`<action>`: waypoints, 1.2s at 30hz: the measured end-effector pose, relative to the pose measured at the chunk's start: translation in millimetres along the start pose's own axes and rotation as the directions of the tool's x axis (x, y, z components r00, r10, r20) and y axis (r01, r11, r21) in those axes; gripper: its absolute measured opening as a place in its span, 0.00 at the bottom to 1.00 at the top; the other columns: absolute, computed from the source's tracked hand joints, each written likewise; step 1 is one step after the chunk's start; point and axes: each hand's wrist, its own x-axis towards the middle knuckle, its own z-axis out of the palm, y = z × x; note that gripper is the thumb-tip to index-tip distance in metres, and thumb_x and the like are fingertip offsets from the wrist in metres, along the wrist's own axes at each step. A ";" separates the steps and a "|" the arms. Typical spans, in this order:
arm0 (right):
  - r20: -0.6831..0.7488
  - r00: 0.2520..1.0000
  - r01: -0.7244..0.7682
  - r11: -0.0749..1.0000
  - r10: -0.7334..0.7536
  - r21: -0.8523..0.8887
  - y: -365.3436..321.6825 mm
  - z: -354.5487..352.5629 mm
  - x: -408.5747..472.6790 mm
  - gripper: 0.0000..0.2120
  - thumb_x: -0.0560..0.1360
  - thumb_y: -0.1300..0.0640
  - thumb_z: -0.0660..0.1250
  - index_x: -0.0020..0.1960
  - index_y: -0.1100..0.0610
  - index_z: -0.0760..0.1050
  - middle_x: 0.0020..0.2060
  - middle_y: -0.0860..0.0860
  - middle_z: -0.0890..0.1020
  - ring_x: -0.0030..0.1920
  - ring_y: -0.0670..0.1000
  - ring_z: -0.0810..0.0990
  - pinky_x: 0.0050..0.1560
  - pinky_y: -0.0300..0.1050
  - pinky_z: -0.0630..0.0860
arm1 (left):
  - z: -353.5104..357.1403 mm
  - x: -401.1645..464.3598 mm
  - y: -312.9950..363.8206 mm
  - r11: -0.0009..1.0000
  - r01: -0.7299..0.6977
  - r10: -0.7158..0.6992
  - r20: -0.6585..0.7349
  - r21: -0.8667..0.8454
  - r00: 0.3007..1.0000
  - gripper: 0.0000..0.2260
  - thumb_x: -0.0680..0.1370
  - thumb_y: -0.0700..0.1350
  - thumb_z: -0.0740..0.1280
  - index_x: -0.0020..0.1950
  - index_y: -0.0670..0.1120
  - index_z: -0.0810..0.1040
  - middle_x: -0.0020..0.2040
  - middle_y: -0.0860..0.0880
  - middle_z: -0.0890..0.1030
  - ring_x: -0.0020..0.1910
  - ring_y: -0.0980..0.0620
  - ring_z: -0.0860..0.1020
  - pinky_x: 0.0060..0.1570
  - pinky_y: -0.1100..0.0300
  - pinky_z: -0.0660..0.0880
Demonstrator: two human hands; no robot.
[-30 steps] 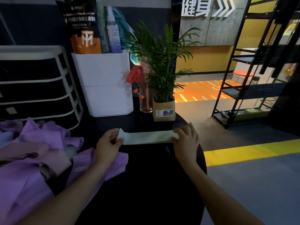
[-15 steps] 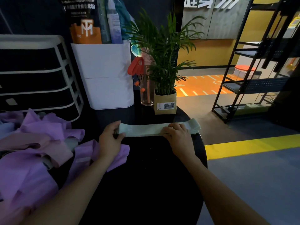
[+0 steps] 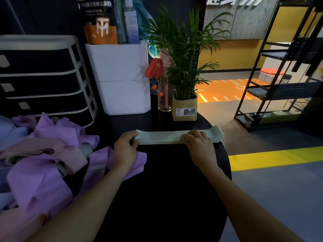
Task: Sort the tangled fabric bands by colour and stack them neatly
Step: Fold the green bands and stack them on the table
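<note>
A round black table (image 3: 166, 198) fills the middle of the scene, with a person's two bare forearms reaching across it from the near edge. To the left lies the biggest thing on it, a loose heap of tangled fabric bands (image 3: 43, 154), mostly purple with some pink and a paler blue-grey at the far left, all still jumbled and overlapping. Judging by that heap, most of the sorting is left to do. Toward the far side of the table, just in front of a potted plant (image 3: 183, 67) and a white bin (image 3: 122, 75), sits a flat, squared-up stack of pale green bands (image 3: 166, 137), the only colour that looks finished or nearly so. The left hand (image 3: 125, 149) curls its fingers round the stack's left end, thumb on top, its wrist resting over a stray purple band (image 3: 136, 163). The right hand (image 3: 199, 142) lies on the right part of the stack, knuckles bent, fingers pressing down, apparently tidying the edges.
</note>
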 end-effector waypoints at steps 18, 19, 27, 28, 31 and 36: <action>-0.016 1.000 0.019 1.000 -0.019 -0.025 -32.0 -4.5 5.6 0.18 0.78 0.54 0.62 0.67 0.53 0.70 0.63 0.51 0.70 0.63 0.53 0.67 0.62 0.48 0.65 | -39.0 8.5 21.7 0.980 -0.068 0.034 0.183 0.186 0.983 0.14 0.77 0.42 0.67 0.62 0.42 0.74 0.61 0.43 0.73 0.57 0.47 0.75 0.56 0.63 0.67; -0.030 0.999 0.026 1.000 -0.027 -0.014 -45.1 -2.7 9.2 0.18 0.78 0.55 0.62 0.67 0.53 0.70 0.63 0.51 0.70 0.62 0.53 0.67 0.62 0.48 0.65 | -49.1 11.5 24.4 0.976 -0.082 0.044 0.187 0.200 0.981 0.15 0.77 0.42 0.66 0.63 0.42 0.74 0.61 0.43 0.73 0.58 0.47 0.75 0.58 0.62 0.68; -0.027 0.983 0.181 0.956 -0.180 0.230 -170.7 14.7 33.9 0.17 0.75 0.61 0.65 0.64 0.58 0.74 0.59 0.56 0.74 0.60 0.58 0.70 0.61 0.52 0.68 | -149.9 22.7 22.4 0.910 -0.144 0.093 0.147 0.388 0.985 0.13 0.75 0.40 0.67 0.59 0.43 0.76 0.58 0.45 0.76 0.57 0.48 0.75 0.56 0.62 0.67; -0.025 0.979 0.200 0.946 -0.200 0.254 -183.0 16.9 34.8 0.17 0.75 0.61 0.65 0.64 0.58 0.74 0.59 0.57 0.74 0.60 0.59 0.70 0.61 0.52 0.68 | -163.1 22.5 18.5 0.899 -0.153 0.104 0.139 0.410 0.985 0.12 0.74 0.40 0.67 0.58 0.43 0.77 0.57 0.46 0.77 0.57 0.48 0.75 0.55 0.61 0.67; -0.012 0.971 0.232 0.927 -0.239 0.294 -214.6 24.3 39.8 0.17 0.75 0.60 0.65 0.63 0.58 0.75 0.59 0.56 0.75 0.60 0.59 0.71 0.61 0.48 0.67 | -202.7 21.9 9.4 0.887 -0.149 0.109 0.117 0.436 0.987 0.12 0.73 0.39 0.67 0.56 0.43 0.78 0.56 0.44 0.78 0.57 0.45 0.75 0.58 0.58 0.69; 0.032 0.959 0.253 0.899 -0.283 0.358 -252.5 38.9 39.5 0.15 0.73 0.64 0.66 0.59 0.60 0.77 0.53 0.60 0.76 0.56 0.62 0.73 0.58 0.51 0.70 | -249.9 7.1 -11.8 0.789 -0.139 0.027 0.192 0.599 0.981 0.23 0.72 0.53 0.67 0.65 0.47 0.73 0.65 0.46 0.74 0.62 0.44 0.72 0.58 0.52 0.70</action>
